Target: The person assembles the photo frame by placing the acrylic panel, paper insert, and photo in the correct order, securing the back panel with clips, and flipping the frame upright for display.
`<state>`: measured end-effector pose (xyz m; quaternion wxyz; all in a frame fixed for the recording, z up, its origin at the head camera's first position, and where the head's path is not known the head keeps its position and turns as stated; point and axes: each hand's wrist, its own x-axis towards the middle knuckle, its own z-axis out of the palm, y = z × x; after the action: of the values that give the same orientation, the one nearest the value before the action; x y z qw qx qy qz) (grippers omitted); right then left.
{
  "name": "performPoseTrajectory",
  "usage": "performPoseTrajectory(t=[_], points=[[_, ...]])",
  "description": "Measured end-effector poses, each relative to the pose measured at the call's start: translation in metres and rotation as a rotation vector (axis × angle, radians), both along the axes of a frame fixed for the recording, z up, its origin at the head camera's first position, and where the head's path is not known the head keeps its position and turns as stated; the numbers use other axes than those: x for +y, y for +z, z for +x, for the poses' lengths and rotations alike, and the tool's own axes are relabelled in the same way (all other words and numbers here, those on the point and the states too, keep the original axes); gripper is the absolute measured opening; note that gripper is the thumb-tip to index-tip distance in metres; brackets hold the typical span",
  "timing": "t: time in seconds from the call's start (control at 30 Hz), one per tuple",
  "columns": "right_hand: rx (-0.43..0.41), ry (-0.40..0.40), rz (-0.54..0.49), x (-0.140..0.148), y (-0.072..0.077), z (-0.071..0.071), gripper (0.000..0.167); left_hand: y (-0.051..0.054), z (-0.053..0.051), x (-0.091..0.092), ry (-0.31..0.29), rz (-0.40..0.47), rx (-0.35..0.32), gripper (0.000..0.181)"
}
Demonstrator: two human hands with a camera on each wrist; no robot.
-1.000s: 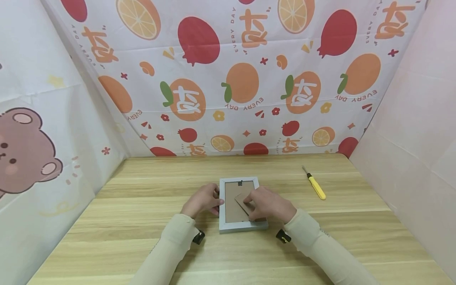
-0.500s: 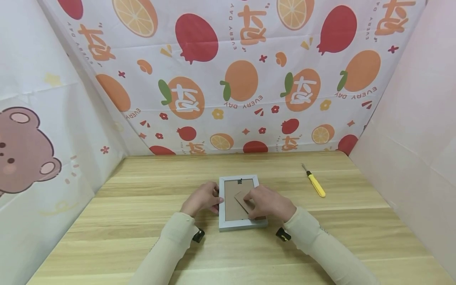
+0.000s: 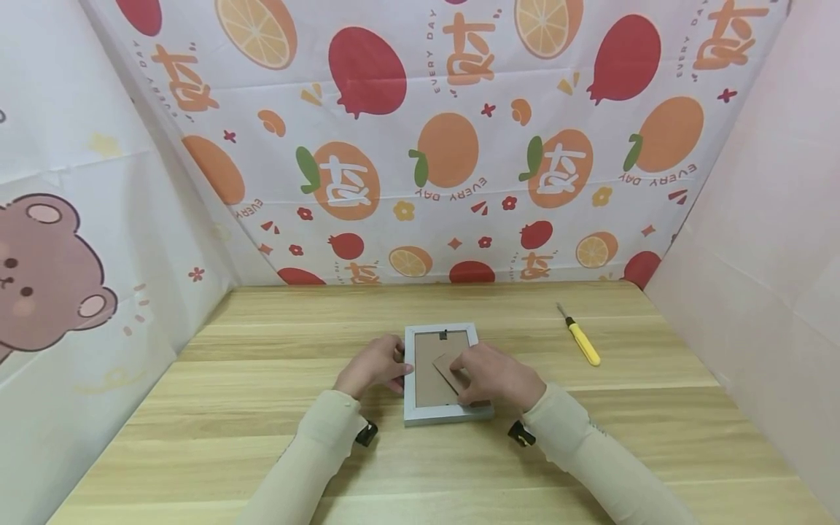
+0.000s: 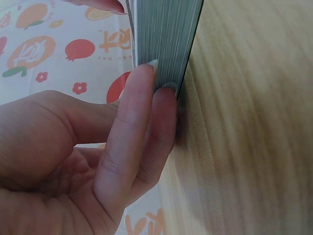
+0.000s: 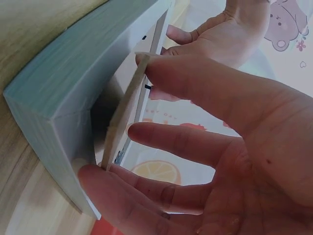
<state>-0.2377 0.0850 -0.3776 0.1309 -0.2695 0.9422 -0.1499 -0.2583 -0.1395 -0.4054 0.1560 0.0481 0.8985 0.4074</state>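
Observation:
A light grey-white picture frame (image 3: pixel 440 418) lies back side up on the table, with a brown backing board (image 3: pixel 429 386) inside its border. My left hand (image 3: pixel 374 367) holds the left border, the thumb on top; in the left wrist view its fingertips touch the grey side (image 4: pixel 168 34). My right hand (image 3: pixel 499 375) pinches the brown stand flap (image 3: pixel 446 364) over the board's right part. The right wrist view shows this flap (image 5: pixel 128 103) slanting between thumb and fingertips, a dark gap beneath. The right hand covers part of the right border.
To the right of the frame, a screwdriver (image 3: pixel 583 345) with a yellow handle lies on the wooden table (image 3: pixel 262 394), its tip pointing away. Fruit-patterned cloth (image 3: pixel 446 240) hangs behind the table's back edge, and pale sheets stand at both sides.

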Motion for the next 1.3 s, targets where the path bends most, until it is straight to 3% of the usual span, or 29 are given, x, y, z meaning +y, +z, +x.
performPoseTrajectory(t=[0.47, 0.77, 1.1, 1.3], points=[[0.025, 0.002, 0.042, -0.0022, -0.0015, 0.0002, 0.048, 0.0004, 0.0008, 0.0005, 0.007, 0.0, 0.002, 0.024], [0.049, -0.005, 0.095, -0.0016, -0.0028, -0.0002, 0.064, 0.0001, 0.0006, 0.0006, 0.006, 0.014, -0.001, 0.023], [0.078, 0.025, 0.161, -0.0029, -0.006, -0.003, 0.062, 0.001, 0.0003, 0.0003, 0.009, -0.002, 0.001, 0.024], [0.013, 0.028, 0.115, 0.0014, -0.0058, -0.0073, 0.069, 0.0008, 0.0002, -0.0008, 0.012, -0.012, -0.003, 0.023]])
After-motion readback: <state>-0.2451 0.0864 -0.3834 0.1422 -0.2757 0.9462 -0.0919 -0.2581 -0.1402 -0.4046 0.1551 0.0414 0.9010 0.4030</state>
